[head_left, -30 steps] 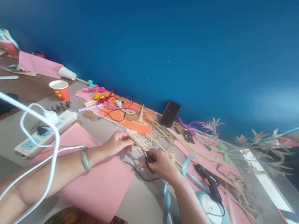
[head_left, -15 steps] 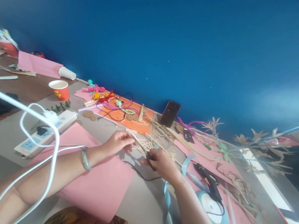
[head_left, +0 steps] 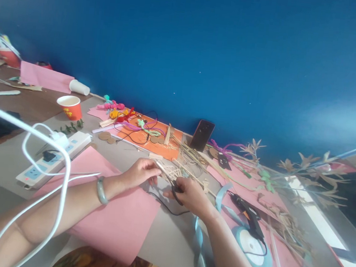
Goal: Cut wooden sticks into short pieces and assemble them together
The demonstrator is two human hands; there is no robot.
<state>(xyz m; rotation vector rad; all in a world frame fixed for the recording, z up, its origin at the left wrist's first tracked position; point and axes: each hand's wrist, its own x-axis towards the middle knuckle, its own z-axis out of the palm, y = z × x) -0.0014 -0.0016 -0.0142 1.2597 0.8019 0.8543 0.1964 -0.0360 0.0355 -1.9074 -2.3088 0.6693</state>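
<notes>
My right hand (head_left: 190, 197) grips dark-handled scissors (head_left: 176, 188), their blades pointing up and left toward my other hand. My left hand (head_left: 145, 172) is closed in a pinch near the blade tips; whatever sits between its fingers is too small to make out. Just beyond both hands lies a scatter of pale straw-coloured strips (head_left: 189, 173). Beneath my left forearm, which wears a greenish bangle, a pink paper sheet (head_left: 119, 224) covers the table.
A white power strip (head_left: 54, 159) with cables is at left, near a red paper cup (head_left: 70, 107). Behind are orange paper (head_left: 171, 153) and a leaning phone (head_left: 202, 135). At right are a glue gun (head_left: 250, 216), a blue ribbon roll (head_left: 253, 248) and dried stalks.
The scissors' blades have shifted slightly beside my left fingers, and my right fingers have moved a little on the handles. Elsewhere things look the same.
</notes>
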